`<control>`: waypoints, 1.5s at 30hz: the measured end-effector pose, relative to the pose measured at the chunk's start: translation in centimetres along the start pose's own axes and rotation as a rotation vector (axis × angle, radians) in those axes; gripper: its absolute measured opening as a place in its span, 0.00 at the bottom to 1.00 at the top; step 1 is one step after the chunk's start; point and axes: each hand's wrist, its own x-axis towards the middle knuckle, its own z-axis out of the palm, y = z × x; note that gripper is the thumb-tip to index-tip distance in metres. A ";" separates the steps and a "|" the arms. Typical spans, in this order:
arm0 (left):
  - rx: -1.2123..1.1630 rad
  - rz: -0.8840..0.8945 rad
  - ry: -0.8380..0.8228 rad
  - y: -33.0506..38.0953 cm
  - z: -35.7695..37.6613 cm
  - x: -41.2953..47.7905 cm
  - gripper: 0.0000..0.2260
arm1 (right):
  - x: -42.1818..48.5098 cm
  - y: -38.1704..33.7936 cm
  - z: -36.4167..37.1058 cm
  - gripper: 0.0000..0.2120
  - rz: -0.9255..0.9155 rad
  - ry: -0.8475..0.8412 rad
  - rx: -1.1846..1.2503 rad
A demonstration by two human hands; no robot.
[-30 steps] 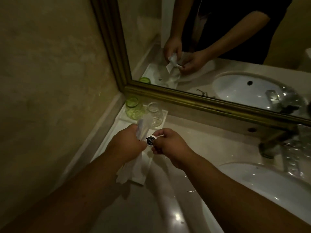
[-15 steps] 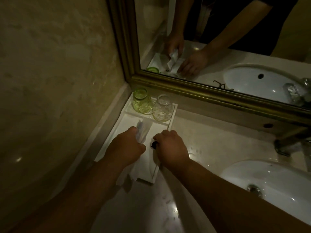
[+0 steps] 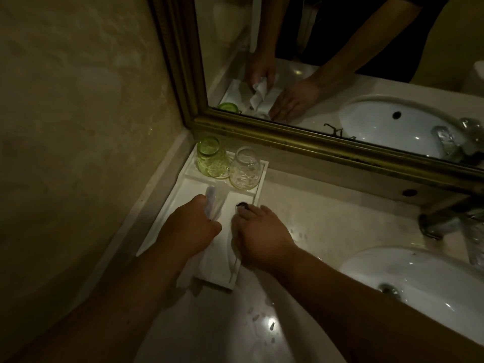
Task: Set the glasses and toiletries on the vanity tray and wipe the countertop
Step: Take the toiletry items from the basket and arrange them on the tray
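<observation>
A white vanity tray (image 3: 167,205) lies in the counter's left corner under the mirror. At its far end stand a green glass (image 3: 211,158) and a clear glass (image 3: 245,170), both upside down. My left hand (image 3: 190,227) is closed around a white cloth (image 3: 212,203) that trails over the tray's near end. My right hand (image 3: 258,237) rests over the tray's right compartment, fingertips on a small dark-capped toiletry item (image 3: 242,205); most of that item is hidden under the hand.
A white sink basin (image 3: 419,281) sits to the right, with a metal faucet (image 3: 442,218) behind it. A gold-framed mirror (image 3: 301,138) runs along the back. The marble counter (image 3: 309,218) shows small wet spots. A wall closes the left side.
Both hands came down from above the tray onto it. The small capped item held up in my right hand now lies low in the tray's right compartment.
</observation>
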 end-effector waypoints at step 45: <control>-0.317 -0.094 0.038 -2.5 -1.7 0.9 0.16 | 2.1 -4.8 -0.2 0.18 0.285 0.150 0.357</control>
